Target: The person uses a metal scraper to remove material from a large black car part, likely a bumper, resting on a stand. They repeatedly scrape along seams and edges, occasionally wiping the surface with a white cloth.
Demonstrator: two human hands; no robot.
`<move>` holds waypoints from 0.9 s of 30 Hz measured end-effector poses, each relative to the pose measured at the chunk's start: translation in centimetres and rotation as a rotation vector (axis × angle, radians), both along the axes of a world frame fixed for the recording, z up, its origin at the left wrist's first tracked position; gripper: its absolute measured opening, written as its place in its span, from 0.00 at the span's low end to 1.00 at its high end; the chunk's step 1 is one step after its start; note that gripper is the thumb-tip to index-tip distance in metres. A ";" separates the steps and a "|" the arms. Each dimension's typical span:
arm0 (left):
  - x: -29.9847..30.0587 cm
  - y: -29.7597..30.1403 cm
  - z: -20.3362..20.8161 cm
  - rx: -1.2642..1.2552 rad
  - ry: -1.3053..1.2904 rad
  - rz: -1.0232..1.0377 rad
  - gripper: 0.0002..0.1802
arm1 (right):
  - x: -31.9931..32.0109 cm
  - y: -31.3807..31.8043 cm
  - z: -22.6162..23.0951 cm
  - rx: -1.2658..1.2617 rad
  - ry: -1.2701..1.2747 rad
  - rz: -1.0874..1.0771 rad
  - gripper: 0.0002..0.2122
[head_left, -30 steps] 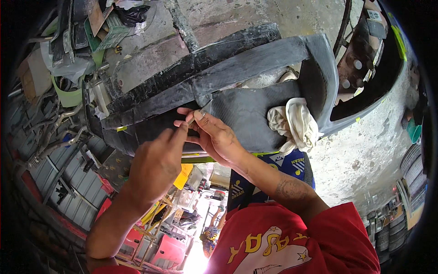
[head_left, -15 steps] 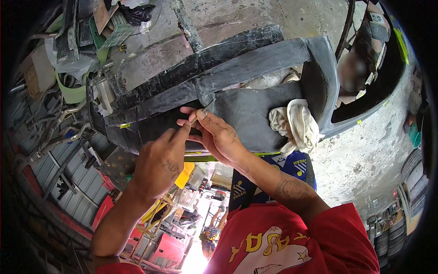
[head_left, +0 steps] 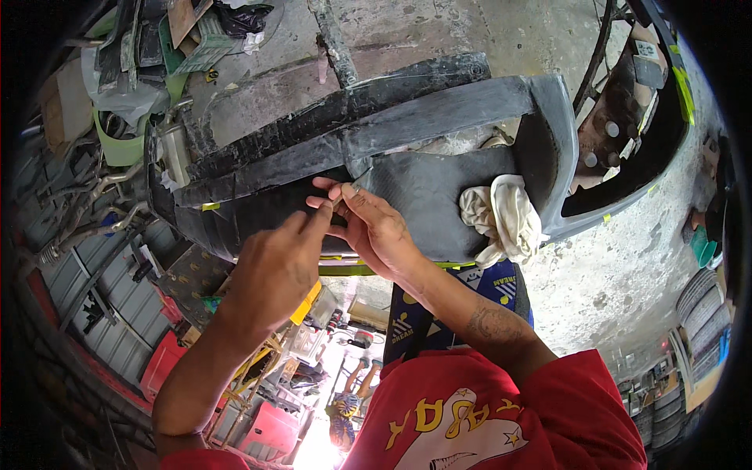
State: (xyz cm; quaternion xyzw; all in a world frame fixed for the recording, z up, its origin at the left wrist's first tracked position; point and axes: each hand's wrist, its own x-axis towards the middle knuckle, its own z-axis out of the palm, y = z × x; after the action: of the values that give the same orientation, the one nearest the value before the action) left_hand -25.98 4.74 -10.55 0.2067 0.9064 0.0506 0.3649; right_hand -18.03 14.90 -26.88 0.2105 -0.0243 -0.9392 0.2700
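Left hand point(head_left: 278, 262): over bumper point(head_left: 439, 196) near edge; fingertips at small piece point(head_left: 338, 201); thumb hidden, we can't tell if pinching;
Right hand point(head_left: 376, 231): we see thumb and finger pinching small piece, over bumper middle;
Rag point(head_left: 509, 219): crumpled, on bumper's right part.

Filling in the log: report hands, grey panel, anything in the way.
Left hand and right hand: fingertips together, anything pinched too small to identify. Grey panel: showing beyond fingertips. White cloth: on panel, right of hands, touching neither.
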 end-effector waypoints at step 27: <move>6.0 0.0 -2.5 0.326 0.122 0.638 0.13 | 0.1 0.6 1.3 0.085 -0.114 0.092 0.11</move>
State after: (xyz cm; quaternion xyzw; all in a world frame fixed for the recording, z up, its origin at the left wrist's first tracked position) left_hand -20.02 4.72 -13.07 -0.0283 0.9254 0.2933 0.2382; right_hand -17.92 15.54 -25.54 0.2758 0.0099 -0.9125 0.3019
